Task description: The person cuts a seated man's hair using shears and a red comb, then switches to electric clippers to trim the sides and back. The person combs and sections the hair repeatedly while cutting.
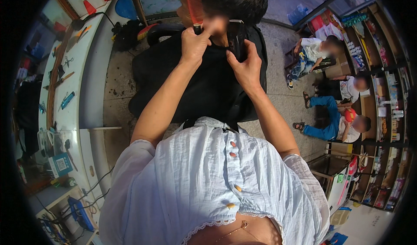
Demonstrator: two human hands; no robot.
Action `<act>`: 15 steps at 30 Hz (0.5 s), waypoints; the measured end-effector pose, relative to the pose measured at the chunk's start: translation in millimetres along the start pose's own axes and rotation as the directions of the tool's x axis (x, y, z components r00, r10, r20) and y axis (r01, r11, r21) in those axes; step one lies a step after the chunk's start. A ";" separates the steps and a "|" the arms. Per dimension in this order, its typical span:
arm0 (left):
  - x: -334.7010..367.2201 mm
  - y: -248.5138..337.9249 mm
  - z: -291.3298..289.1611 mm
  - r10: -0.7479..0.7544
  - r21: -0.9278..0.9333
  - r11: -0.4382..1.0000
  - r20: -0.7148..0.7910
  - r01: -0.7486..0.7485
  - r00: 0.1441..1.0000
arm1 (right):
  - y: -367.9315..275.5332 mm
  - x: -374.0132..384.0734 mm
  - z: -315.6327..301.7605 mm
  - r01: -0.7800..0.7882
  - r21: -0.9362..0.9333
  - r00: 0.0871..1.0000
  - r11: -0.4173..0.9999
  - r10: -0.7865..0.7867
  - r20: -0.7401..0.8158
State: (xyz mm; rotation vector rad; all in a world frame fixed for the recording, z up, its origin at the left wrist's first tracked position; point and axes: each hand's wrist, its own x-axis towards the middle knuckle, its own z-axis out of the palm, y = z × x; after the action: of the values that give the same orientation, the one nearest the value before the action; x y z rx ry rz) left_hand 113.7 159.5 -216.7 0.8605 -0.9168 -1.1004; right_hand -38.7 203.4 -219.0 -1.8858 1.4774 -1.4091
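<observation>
A seated person with short dark hair is in front of me, draped in a black cape. My right hand is closed round a black hair clipper, its head up against the hair behind the ear. My left hand is closed at the lower end of a red comb that stands along the side of the head. The left index finger reaches toward the ear. My fingers partly hide the comb's dark end.
At left, a white counter carries scissors, a teal clipper and other tools beside a mirror. Two people sit at right by shelves of goods, with another person on a chair farther off. Cables hang at lower left.
</observation>
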 end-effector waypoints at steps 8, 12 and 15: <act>1.7 -3.8 -0.3 0.015 -0.014 1.000 0.043 -0.014 0.999 | -5.4 3.1 0.1 0.059 -0.050 0.998 0.997 -0.060 -0.004; 2.0 -6.5 -2.6 0.006 -0.023 1.000 0.049 -0.005 0.999 | -5.6 4.5 0.6 0.016 -0.074 1.000 0.997 -0.015 0.020; 1.1 -3.6 -0.5 -0.002 -0.023 1.000 0.028 0.002 1.000 | -12.2 6.6 -1.0 0.048 -0.068 0.998 0.997 -0.045 0.038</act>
State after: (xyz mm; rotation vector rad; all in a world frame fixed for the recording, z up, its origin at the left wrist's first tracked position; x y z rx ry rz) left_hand 113.1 157.6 -220.0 0.8288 -0.9247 -1.1254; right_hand -33.5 202.7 -206.1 -1.9891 1.4918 -1.3525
